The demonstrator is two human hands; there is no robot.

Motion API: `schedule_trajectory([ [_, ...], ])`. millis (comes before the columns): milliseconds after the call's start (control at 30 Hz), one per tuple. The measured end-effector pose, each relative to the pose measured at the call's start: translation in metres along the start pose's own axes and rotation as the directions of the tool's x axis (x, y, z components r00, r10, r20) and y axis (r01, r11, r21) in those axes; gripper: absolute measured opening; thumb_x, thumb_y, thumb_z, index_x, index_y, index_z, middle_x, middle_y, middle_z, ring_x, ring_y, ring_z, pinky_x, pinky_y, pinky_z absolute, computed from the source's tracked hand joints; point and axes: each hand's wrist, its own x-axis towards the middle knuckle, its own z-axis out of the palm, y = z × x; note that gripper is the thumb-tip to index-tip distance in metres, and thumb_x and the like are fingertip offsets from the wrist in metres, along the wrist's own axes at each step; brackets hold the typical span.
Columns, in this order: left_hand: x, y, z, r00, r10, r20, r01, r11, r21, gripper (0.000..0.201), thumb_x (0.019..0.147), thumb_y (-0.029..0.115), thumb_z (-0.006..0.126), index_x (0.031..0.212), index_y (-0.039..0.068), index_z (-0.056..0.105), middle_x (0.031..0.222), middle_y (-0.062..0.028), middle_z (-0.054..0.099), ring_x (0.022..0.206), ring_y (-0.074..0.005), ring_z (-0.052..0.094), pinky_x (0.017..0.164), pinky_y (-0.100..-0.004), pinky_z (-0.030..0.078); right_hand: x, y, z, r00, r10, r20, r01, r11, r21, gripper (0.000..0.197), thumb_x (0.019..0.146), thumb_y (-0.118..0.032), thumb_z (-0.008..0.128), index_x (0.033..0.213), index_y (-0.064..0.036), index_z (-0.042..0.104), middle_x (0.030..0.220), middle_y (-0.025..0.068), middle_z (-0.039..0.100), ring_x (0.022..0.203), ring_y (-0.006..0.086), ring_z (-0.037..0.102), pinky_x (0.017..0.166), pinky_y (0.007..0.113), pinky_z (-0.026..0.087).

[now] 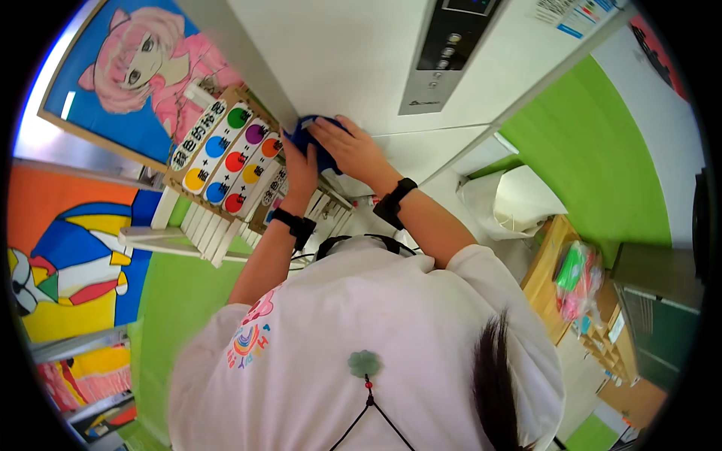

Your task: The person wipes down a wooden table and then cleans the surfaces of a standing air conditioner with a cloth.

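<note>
A dark blue cloth [325,159] is bunched against the lower front of a tall white appliance [331,52], near its left edge. My right hand [348,150] lies over the cloth, fingers stretched toward the upper left and pressing it to the surface. Beside it, my left hand [302,171] holds the cloth's left side, its thumb up along the fabric and some fingertips hidden. Both wrists wear black bands. A dark control panel [447,56] with a column of round buttons sits on the appliance, to the upper right of my hands.
Just left of my left hand stands a board with coloured dots [226,154] on a white slatted rack [207,229]. Behind it leans a framed pink-haired cartoon picture [143,68]. On the right are a white bin with a liner [511,203] and a wooden shelf [553,274].
</note>
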Motion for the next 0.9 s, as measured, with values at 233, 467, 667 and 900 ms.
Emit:
schedule_trajectory([
  [233,-0.004,0.064,0.002,0.955,0.210,-0.211,-0.178,0.971,0.163,0.079,0.096,0.019,0.050,0.147,-0.007,-0.004,0.153,-0.0312,0.003,0.144,-0.0414,0.006,0.116,-0.0447,0.010,-0.083,0.060,-0.016,0.863,0.476,-0.167,-0.504,0.830,-0.239,0.039,0.087,-0.027,0.060,0.115,-0.0007,0.057,0.126,0.0161,0.054,0.125,0.0312,0.045,0.110,0.053,0.026],
  [467,0.009,0.036,0.055,0.785,0.618,-0.038,-0.358,0.503,0.787,0.065,0.095,0.027,0.054,0.141,-0.010,0.029,0.142,-0.0390,0.028,0.126,-0.0506,0.038,0.103,-0.0536,0.035,-0.093,0.074,0.016,0.421,0.821,-0.385,-0.806,0.534,0.256,0.054,0.090,-0.024,0.048,0.116,0.0213,0.036,0.129,0.0481,0.030,0.125,0.0628,0.022,0.110,0.062,0.011],
  [667,0.007,0.048,0.086,0.603,0.632,0.486,-0.705,0.137,0.696,0.040,0.088,0.021,0.059,0.124,0.003,0.059,0.100,-0.0123,0.067,0.064,-0.0205,0.062,0.055,-0.0346,0.045,-0.092,0.085,-0.011,0.599,0.707,-0.375,-0.698,0.691,0.188,0.051,0.085,-0.022,0.053,0.117,0.0158,0.044,0.126,0.0392,0.039,0.123,0.0549,0.033,0.110,0.064,0.015],
  [900,0.028,0.128,0.133,0.527,0.741,0.415,-0.774,0.216,0.596,0.047,0.076,0.010,0.054,0.122,0.005,0.060,0.091,-0.0084,0.062,0.082,-0.0250,0.059,0.071,-0.0363,0.043,-0.024,0.141,-0.117,0.782,0.496,-0.378,-0.509,0.858,0.073,0.050,0.075,-0.025,0.062,0.120,-0.0024,0.056,0.133,0.0197,0.048,0.131,0.0371,0.038,0.107,0.061,0.022],
])
